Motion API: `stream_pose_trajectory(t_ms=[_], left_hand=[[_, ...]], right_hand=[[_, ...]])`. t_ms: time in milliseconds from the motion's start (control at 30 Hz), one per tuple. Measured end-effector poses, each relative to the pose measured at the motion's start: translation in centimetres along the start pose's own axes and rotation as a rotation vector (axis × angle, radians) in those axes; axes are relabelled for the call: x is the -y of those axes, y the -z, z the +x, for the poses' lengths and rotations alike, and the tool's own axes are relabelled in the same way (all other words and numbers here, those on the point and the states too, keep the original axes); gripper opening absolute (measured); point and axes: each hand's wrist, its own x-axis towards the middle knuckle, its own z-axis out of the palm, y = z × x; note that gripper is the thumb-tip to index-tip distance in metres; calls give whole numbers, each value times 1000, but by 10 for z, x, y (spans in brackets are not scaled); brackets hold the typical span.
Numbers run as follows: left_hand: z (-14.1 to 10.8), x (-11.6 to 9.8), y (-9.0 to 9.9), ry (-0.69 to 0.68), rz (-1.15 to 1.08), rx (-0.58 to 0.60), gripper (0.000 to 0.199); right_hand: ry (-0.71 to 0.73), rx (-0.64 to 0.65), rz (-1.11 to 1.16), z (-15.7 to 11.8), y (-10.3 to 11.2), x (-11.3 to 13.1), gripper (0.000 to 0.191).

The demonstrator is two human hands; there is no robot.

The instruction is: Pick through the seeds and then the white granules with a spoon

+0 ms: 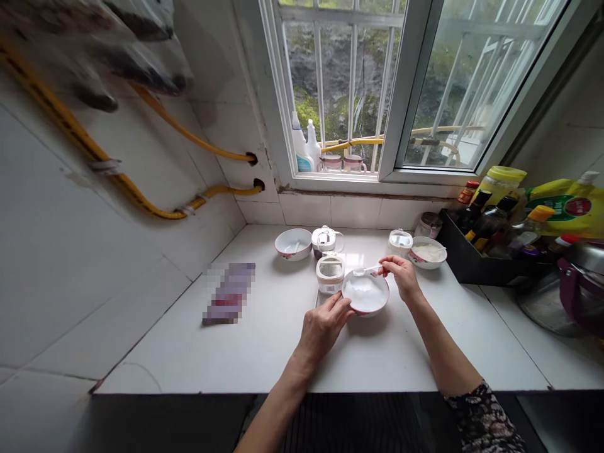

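Note:
My left hand (pixel 325 322) grips the near left rim of a white bowl (pixel 369 311) with a pink edge. White powder or fine grains (pixel 364 292) fill much of this bowl. Between the fingertips of my right hand (pixel 399 274) is the handle of a small white spoon (pixel 361 272), its head over the far side of the bowl with some white stuff on it. Touching or just left of the bowl stands a seasoning jar (pixel 330 277) with a pale rim. Behind it is another lidded jar (pixel 324 240) with dark contents.
A second bowl (pixel 293 245) with a spoon inside stands at the back left. At the back right are a lidded jar (pixel 400 241) and a bowl of white stuff (pixel 428 254). A black box of bottles (pixel 491 267) and a metal pot (pixel 547 305) bound the right; a blurred-out packet (pixel 230 294) lies left.

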Motion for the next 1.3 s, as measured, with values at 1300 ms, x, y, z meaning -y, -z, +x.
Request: stream_pose_trajectory(t_ms=[1300], left_hand=[[3, -2, 3, -43, -13, -82, 32]], right_hand=[[384, 78, -584, -12, -10, -4, 15]])
